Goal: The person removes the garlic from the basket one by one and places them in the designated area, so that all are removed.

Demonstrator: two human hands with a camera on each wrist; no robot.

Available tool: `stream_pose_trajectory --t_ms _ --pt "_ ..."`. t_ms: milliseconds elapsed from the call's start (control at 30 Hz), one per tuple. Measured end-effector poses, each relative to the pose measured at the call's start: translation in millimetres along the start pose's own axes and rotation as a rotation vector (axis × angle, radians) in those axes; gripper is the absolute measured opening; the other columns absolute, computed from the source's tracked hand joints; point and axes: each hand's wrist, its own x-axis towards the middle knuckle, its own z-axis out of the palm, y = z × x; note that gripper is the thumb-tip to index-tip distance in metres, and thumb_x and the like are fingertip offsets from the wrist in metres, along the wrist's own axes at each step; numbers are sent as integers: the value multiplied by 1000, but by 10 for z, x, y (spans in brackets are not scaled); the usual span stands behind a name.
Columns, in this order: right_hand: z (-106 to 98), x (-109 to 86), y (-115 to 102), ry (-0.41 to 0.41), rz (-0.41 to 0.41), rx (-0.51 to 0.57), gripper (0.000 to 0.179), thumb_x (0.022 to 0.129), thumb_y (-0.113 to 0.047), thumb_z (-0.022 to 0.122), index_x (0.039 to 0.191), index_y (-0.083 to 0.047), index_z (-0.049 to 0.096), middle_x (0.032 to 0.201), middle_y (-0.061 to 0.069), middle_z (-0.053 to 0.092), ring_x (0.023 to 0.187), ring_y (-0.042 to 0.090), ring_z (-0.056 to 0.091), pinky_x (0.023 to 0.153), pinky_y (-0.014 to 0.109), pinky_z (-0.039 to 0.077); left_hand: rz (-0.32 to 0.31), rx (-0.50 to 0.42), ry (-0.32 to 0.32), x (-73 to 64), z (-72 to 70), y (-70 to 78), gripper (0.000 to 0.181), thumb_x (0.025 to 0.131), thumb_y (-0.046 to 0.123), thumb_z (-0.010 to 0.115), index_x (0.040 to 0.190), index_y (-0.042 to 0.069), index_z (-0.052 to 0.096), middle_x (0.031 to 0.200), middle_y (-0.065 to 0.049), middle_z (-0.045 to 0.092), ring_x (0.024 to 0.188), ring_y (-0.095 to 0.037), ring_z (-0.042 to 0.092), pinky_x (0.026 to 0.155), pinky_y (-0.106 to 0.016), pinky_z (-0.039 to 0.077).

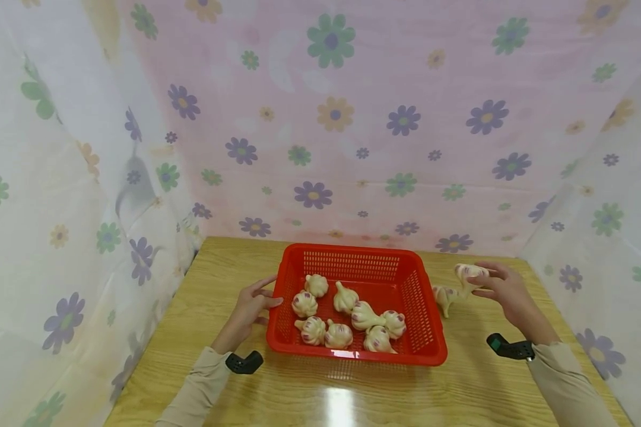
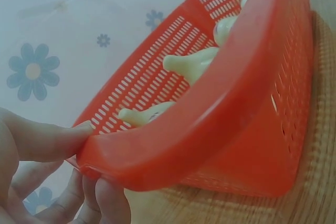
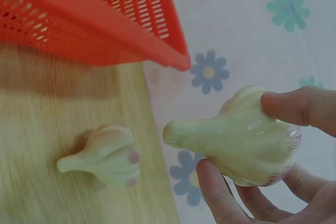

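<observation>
A red plastic basket (image 1: 352, 354) with slotted walls holds several white garlic bulbs (image 1: 339, 335) marked with purple. My left hand (image 1: 248, 308) grips the basket's left rim; in the left wrist view the thumb (image 2: 58, 141) lies over the rim and the fingers curl beneath. Right of the basket, my right hand (image 1: 504, 290) holds one garlic bulb (image 3: 252, 140) above the table, its stem pointing toward the basket side in the right wrist view. Another garlic bulb (image 3: 105, 156) lies on the table beside the basket's right wall.
The basket stands on a light wooden table (image 1: 219, 267). Flower-printed cloth (image 1: 363, 89) hangs behind the table and along both sides. A dark band (image 1: 244, 363) sits on the left wrist and another band (image 1: 510, 347) on the right.
</observation>
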Motion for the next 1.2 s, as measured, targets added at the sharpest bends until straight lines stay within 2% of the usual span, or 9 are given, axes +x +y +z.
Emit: stream_pose_trajectory --t_ms 100,167,400,500,633,867,967,1133,1200 --pt "-23 8 74 6 25 -19 46 94 -21 61 132 -6 42 126 21 36 88 3 60 74 29 55 3 -3 -2 -4 -2 -2 59 78 7 71 133 24 56 104 -13 60 74 -22 64 53 -38 54" --pt "-42 18 123 14 37 -24 45 93 -22 61 131 -6 43 125 20 37 86 5 60 74 29 55 5 -10 -7 -9 -5 -1 59 78 7 71 133 24 56 105 -13 59 74 -22 63 53 -38 54" --pt "-150 44 320 20 85 -13 40 92 -20 63 127 -10 45 105 -8 49 83 13 62 75 31 55 5 -17 -45 -74 -3 61 61 81 5 68 138 20 51 110 -17 58 76 -21 62 54 -38 55" --pt "-183 56 419 23 110 -21 46 92 -20 63 129 -4 41 104 -7 49 82 12 63 75 32 55 7 -9 -58 -191 13 178 61 82 3 66 140 16 49 110 -18 58 76 -21 62 57 -39 55" --pt "-194 69 535 43 139 -40 59 92 -21 63 134 7 31 108 2 48 81 13 62 77 33 55 12 -3 -56 -296 22 286 60 83 3 65 140 13 48 108 -17 57 75 -21 61 56 -37 55" --pt "-197 120 710 100 171 -84 71 94 -24 60 137 16 21 122 26 39 75 12 63 79 37 54 4 -4 -55 -140 -18 151 61 82 5 67 139 17 49 110 -16 56 74 -20 61 54 -36 54" --pt "-209 149 782 119 183 -104 71 94 -25 59 137 16 21 117 22 42 74 12 63 77 35 54 3 -15 -42 -59 -27 59 61 81 6 68 137 21 51 108 -14 56 75 -20 60 53 -36 54" --pt "-198 199 890 166 205 -106 68 91 -21 64 134 15 27 98 5 51 68 12 61 69 32 56 12 -16 -20 -22 -10 3 59 80 7 70 134 24 54 105 -12 59 75 -22 62 52 -37 54" --pt "-184 218 924 179 200 -115 66 90 -19 64 134 16 28 97 6 52 66 11 60 67 32 56 16 -16 -15 -23 -4 -2 59 79 7 70 134 24 55 104 -12 60 75 -22 62 52 -37 54"
